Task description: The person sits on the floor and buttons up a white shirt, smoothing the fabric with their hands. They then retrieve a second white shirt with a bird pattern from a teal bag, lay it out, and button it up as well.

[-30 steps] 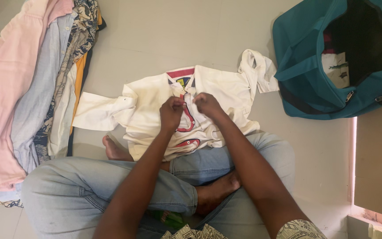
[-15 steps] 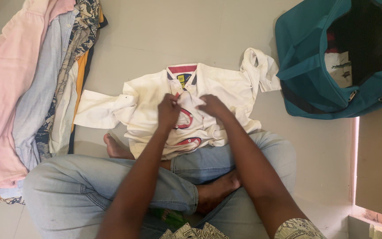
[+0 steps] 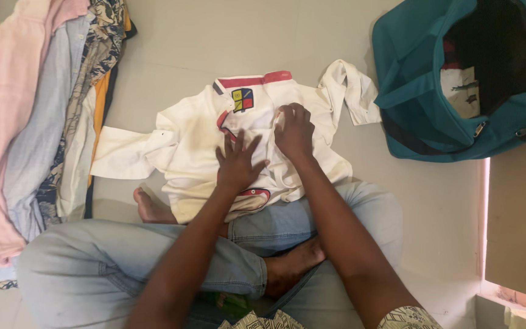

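- Head view shows us seated cross-legged on the floor (image 3: 214,42), with the white shirt (image 3: 196,137) lying partly on the floor and partly over our jeans (image 3: 153,256).
- Our left hand (image 3: 237,161) now lies flat on the shirt front, fingers spread. A second ago it was bunched in a pinch at the placket.
- Our right hand (image 3: 294,131) rests palm down higher up near the collar, fingers together and slightly curled. It too has let go of its pinch.
- The red collar band (image 3: 254,80) has opened and a small multicoloured label (image 3: 242,100) shows, where before it was mostly hidden.
- We judge that the fiddling at the neck is finished and we are pressing the cloth smooth.
- A pile of clothes (image 3: 25,122) lies at our left; an open teal bag (image 3: 421,91) sits at our right.
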